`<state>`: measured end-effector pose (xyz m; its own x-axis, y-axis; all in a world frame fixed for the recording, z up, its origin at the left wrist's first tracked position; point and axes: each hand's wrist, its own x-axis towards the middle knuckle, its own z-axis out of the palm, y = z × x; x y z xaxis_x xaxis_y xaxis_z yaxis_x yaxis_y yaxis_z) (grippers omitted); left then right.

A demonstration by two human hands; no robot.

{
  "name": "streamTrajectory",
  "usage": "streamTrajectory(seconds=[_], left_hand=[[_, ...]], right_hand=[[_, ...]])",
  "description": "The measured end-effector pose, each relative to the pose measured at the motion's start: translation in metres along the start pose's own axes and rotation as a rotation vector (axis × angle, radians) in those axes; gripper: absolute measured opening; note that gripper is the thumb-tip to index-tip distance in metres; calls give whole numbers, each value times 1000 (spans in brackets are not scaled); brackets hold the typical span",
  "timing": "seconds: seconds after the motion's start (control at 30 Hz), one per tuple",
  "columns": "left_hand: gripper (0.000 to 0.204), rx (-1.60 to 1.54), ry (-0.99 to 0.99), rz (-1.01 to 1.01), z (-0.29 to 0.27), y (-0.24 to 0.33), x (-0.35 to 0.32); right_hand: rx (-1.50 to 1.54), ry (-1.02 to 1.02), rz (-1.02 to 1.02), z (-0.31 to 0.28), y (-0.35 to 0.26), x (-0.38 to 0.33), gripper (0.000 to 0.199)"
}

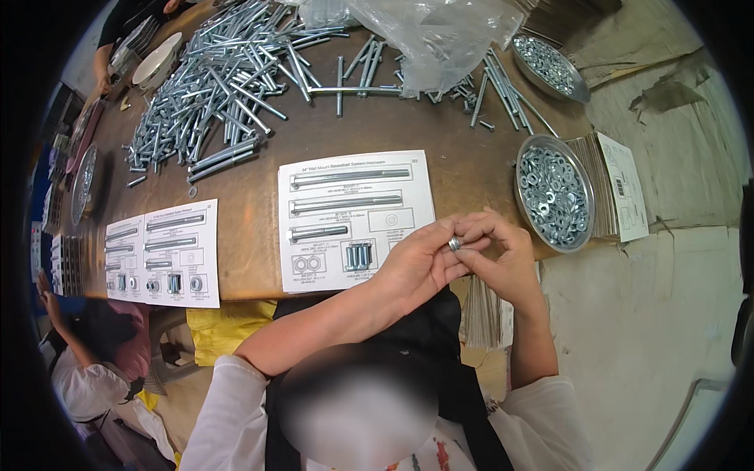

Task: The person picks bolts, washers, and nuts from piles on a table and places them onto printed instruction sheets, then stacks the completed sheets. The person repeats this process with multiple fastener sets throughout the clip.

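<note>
Worktop (pixel 245 228) first: bolts (pixel 212 94) heaped toward far edge, still loose. Printed sheet (pixel 357 220) at near edge. Washers (pixel 554 188) loose in bowl (pixel 590 206), right edge. Left hand (pixel 424 259), right hand (pixel 504 255) meet beside sheet, above near edge, fingertips pinching metal rings (pixel 454 243): picked up, not set down. Axis seemingly sideways; facing unclear.

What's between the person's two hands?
In the head view, a small silvery metal piece, maybe stacked washers, is between the left hand and the right hand, at the fingers.
</note>
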<state>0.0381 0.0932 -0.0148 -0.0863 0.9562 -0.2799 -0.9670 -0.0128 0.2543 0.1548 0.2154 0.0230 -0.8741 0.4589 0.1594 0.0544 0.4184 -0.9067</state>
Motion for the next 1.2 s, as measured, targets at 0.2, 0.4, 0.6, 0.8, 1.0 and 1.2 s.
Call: streamTrajectory(seconds=[0.2,0.4,0.6,0.8,1.0,1.2], left_hand=[[36,-60,-23,0,-1,-12,-19],[41,-118,53,-58,-4,-13,-63],[45,146,-31,-438,-45,-3,-112],[31,724,221,245,-57,44,-169],[34,1939,1109,1008,-99,93,-201],[47,2382,1481,634,-149,125,-199]], right_hand=[[118,-73,60,11,-5,-7,20],[21,-92,131,40,-19,-9,19],[-578,-123,-256,65,0,11,21],[-592,-157,-103,54,-17,36,30],[-620,-65,-118,39,27,104,27],[-642,6,-151,47,49,110,11]])
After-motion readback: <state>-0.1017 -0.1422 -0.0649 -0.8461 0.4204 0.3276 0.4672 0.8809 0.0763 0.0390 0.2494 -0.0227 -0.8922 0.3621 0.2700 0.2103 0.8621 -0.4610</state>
